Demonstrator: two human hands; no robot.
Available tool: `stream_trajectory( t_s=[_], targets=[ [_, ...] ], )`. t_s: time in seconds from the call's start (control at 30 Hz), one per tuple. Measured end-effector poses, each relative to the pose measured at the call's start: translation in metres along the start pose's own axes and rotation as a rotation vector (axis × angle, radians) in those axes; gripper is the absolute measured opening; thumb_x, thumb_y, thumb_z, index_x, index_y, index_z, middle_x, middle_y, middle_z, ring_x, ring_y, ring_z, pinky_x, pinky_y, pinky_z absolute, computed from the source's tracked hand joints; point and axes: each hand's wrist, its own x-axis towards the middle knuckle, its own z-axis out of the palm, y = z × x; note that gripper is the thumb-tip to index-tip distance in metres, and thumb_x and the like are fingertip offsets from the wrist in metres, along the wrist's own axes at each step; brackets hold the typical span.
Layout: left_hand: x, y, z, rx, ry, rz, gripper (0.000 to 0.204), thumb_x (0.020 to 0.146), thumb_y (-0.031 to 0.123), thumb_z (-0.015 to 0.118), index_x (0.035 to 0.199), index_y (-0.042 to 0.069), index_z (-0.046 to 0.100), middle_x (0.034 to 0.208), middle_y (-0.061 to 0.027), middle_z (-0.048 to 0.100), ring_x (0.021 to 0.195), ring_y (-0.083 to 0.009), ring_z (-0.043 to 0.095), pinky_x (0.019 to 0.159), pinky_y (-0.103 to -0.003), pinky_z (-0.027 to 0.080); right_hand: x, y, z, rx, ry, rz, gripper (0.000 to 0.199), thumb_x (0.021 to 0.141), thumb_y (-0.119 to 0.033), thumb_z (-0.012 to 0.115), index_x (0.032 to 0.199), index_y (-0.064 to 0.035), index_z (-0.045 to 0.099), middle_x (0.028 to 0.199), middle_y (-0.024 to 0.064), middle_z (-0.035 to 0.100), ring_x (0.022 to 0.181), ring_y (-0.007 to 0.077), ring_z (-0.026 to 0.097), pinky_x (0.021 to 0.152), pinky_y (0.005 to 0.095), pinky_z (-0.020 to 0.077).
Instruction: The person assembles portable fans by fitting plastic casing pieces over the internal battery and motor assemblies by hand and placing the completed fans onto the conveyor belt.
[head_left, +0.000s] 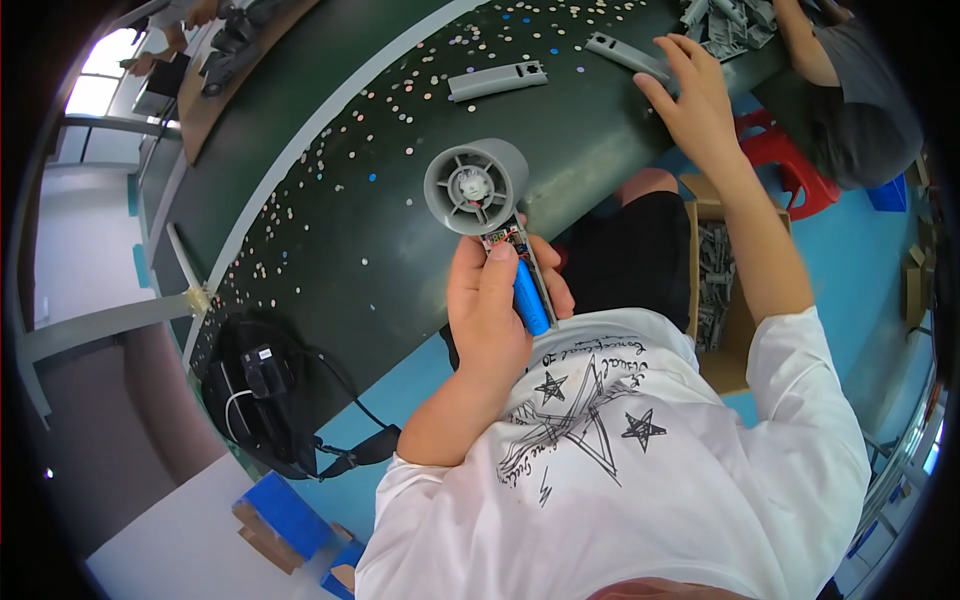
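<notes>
My left hand (492,300) is wrapped round a handheld fan (478,187) with a round grey head. Its handle is uncovered, so a small circuit board (505,237) and a blue cylindrical battery (530,299) show inside. The left thumb rests by the board. At the upper right, my right hand (695,100) is over one end of a grey handle shell (625,56) on the table, fingers spread. Whether the fingertips touch that shell I cannot tell. A second grey handle shell (497,80) lies on the table beyond the fan head.
Small round dots (345,150) are scattered over the dark green table (390,265). Grey parts (730,25) are heaped at the far right. A cardboard box (738,368) of grey parts stands beside my leg. A black bag (262,395) sits left; another person (850,90) is at right near a red stool (785,165).
</notes>
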Motion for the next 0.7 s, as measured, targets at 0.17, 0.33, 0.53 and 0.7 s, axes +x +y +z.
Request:
stream_trajectory(
  t_s=[0.17, 0.33, 0.53, 0.7],
  targets=[
    [-0.001, -0.006, -0.002, 0.077, -0.035, 0.016, 0.034, 0.102, 0.030, 0.035, 0.116, 0.001, 0.045, 0.077, -0.0115, 0.057, 0.053, -0.0157, 0.055, 0.045, -0.026, 0.044, -0.031, -0.101, -0.053, 0.828, -0.177, -0.175, 0.027, 0.081, -0.005, 0.067, 0.108, -0.0001, 0.065, 0.097, 0.0112, 0.061, 0.081, 0.0182, 0.059, 0.065, 0.0269, 0.0476],
    [0.000, -0.017, 0.001, 0.078, -0.066, 0.011, 0.039, 0.102, 0.033, 0.026, 0.119, 0.001, 0.042, 0.077, -0.0099, 0.055, 0.054, -0.0143, 0.053, 0.047, -0.025, 0.043, -0.040, -0.140, -0.048, 0.991, -0.162, -0.157, 0.023, 0.077, 0.003, 0.071, 0.099, 0.0013, 0.068, 0.093, 0.0104, 0.058, 0.066, 0.0145, 0.056, 0.056, 0.0251, 0.0458],
    [-0.005, -0.020, 0.010, 0.149, -0.026, -0.039, 0.034, 0.101, 0.024, 0.030, 0.124, 0.000, 0.037, 0.080, -0.0079, 0.054, 0.058, -0.0117, 0.052, 0.052, -0.024, 0.043, -0.051, -0.140, -0.045, 0.925, -0.116, -0.069, 0.020, 0.076, 0.004, 0.071, 0.095, 0.0007, 0.068, 0.090, 0.0092, 0.058, 0.068, 0.0148, 0.057, 0.056, 0.0246, 0.0455],
    [-0.008, -0.029, 0.008, 0.316, -0.115, 0.089, 0.034, 0.100, 0.013, 0.036, 0.129, -0.004, 0.033, 0.090, -0.0073, 0.055, 0.066, -0.0095, 0.052, 0.058, -0.024, 0.044, -0.057, -0.146, -0.045, 0.794, 0.051, -0.036, 0.017, 0.074, -0.003, 0.073, 0.089, -0.0048, 0.068, 0.083, 0.0072, 0.059, 0.063, 0.0167, 0.058, 0.052, 0.0271, 0.0471]
  ],
)
